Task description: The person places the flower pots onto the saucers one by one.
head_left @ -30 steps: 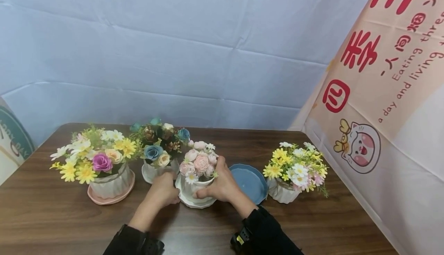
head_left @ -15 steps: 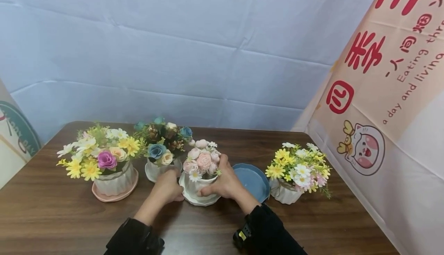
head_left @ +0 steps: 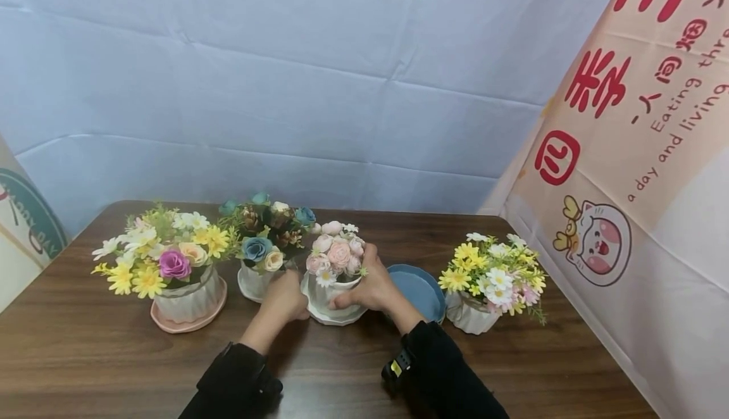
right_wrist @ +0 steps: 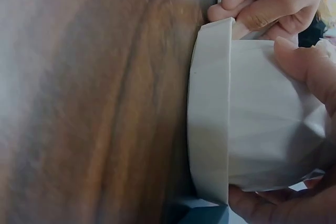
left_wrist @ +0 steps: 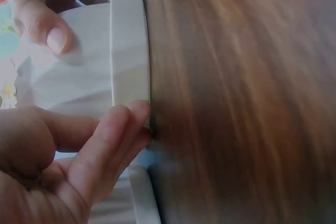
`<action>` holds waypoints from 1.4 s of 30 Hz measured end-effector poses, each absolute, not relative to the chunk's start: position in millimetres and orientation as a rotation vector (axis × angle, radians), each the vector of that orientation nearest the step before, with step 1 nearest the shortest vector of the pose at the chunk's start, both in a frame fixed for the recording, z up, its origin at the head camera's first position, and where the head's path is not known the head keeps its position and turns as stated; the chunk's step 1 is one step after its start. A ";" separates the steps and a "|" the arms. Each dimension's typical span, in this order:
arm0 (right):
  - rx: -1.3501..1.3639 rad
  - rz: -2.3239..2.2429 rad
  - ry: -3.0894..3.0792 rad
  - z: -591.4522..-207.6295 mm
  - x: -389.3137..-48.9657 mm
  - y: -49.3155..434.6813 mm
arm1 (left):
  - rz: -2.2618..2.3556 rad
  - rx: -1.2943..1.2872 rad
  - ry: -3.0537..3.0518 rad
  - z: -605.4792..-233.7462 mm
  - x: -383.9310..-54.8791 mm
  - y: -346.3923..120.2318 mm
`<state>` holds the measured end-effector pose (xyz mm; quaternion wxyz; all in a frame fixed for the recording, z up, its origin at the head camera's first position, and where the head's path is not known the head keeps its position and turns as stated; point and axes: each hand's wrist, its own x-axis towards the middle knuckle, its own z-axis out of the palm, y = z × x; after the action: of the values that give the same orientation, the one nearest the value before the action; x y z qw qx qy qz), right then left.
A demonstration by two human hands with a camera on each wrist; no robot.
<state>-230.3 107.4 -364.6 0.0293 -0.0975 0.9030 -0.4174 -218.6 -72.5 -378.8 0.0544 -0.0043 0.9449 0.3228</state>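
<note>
My right hand (head_left: 371, 286) grips a white flowerpot (head_left: 323, 297) with pale pink flowers (head_left: 339, 254), thumb on the near side. The pot stands upright on a scalloped white saucer (head_left: 336, 320). At the saucer's left side, my left hand (head_left: 286, 297) pinches its rim; the left wrist view shows those fingertips (left_wrist: 139, 111) right on the edge. The right wrist view has the pot's faceted wall (right_wrist: 268, 119) between my right thumb and fingers. A blue saucer (head_left: 418, 292) lies just right of the white one, partly behind my right wrist.
On the left, a pot of yellow, white and purple flowers (head_left: 176, 264) stands on a pink saucer (head_left: 188, 326). Behind my left hand is a pot with blue roses (head_left: 256, 249). A yellow and white flower pot (head_left: 471, 318) stands at the right of the brown table (head_left: 319, 375).
The white saucer and its pot have slid slightly right and away from me, both hands moving with them. The blue saucer has shifted slightly the same way.
</note>
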 end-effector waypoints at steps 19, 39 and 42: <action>-0.305 -1.382 2.736 -364.4 -252.4 112.4 | 1.016 -0.086 2.846 -383.7 -238.8 -59.0; -0.270 -1.400 2.754 -363.0 -266.4 114.2 | 1.002 -0.027 3.017 -385.3 -244.0 -45.5; -0.274 -1.396 2.755 -363.8 -268.1 113.8 | 0.994 -0.039 3.007 -385.3 -245.2 -45.4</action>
<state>-268.1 113.8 -363.8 0.0202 -0.0883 0.8883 -0.4502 -245.2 -45.4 -385.3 -0.0128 -0.0123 0.9493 0.3139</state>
